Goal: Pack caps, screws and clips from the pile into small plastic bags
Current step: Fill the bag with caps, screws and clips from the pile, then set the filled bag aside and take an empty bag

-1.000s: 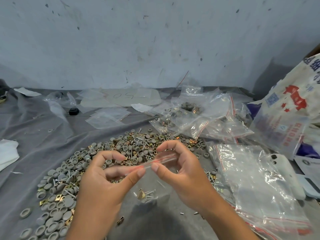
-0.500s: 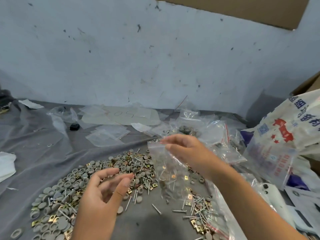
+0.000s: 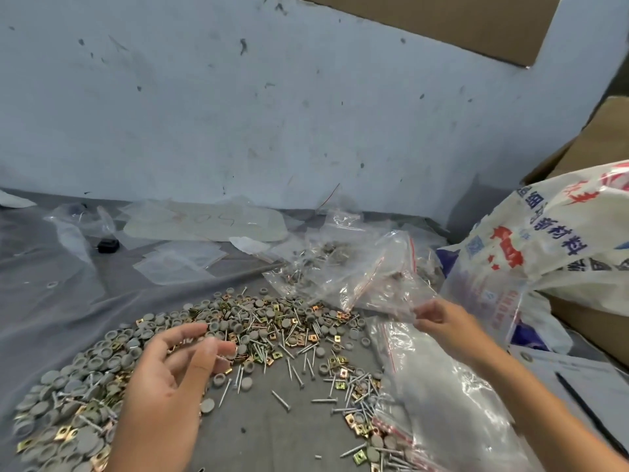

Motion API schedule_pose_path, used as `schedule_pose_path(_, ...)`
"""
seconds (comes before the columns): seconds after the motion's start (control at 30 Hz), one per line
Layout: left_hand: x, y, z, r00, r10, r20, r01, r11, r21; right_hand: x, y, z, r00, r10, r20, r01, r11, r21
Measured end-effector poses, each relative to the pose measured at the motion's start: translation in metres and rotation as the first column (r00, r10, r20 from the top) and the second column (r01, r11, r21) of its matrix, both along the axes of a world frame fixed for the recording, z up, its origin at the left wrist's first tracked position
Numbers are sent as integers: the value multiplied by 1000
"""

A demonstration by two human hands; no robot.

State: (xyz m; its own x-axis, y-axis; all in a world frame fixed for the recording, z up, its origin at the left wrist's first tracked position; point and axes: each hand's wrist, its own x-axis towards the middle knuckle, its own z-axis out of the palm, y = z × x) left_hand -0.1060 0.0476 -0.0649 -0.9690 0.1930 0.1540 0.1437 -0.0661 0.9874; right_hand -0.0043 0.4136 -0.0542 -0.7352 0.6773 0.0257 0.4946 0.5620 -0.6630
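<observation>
A pile of grey round caps, silver screws and gold square clips [image 3: 258,335] spreads over the grey cloth [image 3: 51,318]. My left hand [image 3: 177,369] hovers just above the pile's left part with relaxed fingers, holding nothing. My right hand [image 3: 442,320] reaches to the right, its fingertips at the edge of a clear filled zip bag [image 3: 377,284] that lies on a heap of filled bags [image 3: 320,264]. Blur hides whether the fingers still pinch that bag. A stack of empty red-striped zip bags [image 3: 442,403] lies under my right forearm.
More empty clear bags [image 3: 180,264] and a large plastic sheet [image 3: 204,221] lie at the back near the wall. A small black object [image 3: 108,245] sits back left. A printed woven sack [image 3: 551,240] and cardboard boxes [image 3: 599,144] crowd the right side.
My hands came apart after holding the bag's top together. The right hand carried the filled bag to the right, onto the heap. The left hand dropped toward the pile, empty. The view tilted up.
</observation>
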Motion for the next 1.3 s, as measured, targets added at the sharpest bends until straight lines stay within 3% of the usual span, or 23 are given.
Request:
schedule_pose_path(0.1,3,1,-1,1000,-3,-19,3,1000,-10,55,-15,-24,950,91,300,-158,965,208)
schedule_pose_path(0.2,5,3,-2,1000,-10,-22,9,1000,-9,81,-26,-44,925,100,366,-222,925,309)
schedule_pose_path(0.43,6,6,-11,998,-54,-28,53,998,-35,87,-33,-29,1000,5,31,-12,971,237)
schedule_pose_path(0.5,5,7,-12,996,-78,-34,77,996,-41,82,-45,-5,990,-15,-144,27,996,88)
schedule_pose_path(0.57,7,9,-14,991,-124,-42,122,990,-64,72,-66,23,950,-26,-311,-37,980,-195)
schedule_pose_path(0.63,9,11,-17,980,-195,-47,190,977,-96,59,-92,46,907,-10,-420,-206,861,-465)
schedule_pose_path(0.73,12,15,-21,941,-339,-9,337,936,-107,36,-128,62,860,16,-511,-445,513,-734)
schedule_pose_path(0.83,12,17,-24,878,-471,87,476,878,-54,8,-157,54,849,-14,-529,-524,111,-844)
schedule_pose_path(0.93,6,14,-26,872,-453,184,441,892,105,-15,-174,34,863,-71,-500,-504,-164,-848)
schedule_pose_path(1.07,-3,3,-19,923,-258,286,183,947,264,-31,-175,0,907,-86,-413,-421,-118,-899)
schedule_pose_path(1.17,-10,-6,-11,947,-73,313,-12,965,263,-31,-174,-13,906,-45,-420,-422,-41,-906)
schedule_pose_path(1.3,-9,-10,-5,953,11,303,-74,978,195,-31,-177,-18,899,45,-435,-433,237,-870)
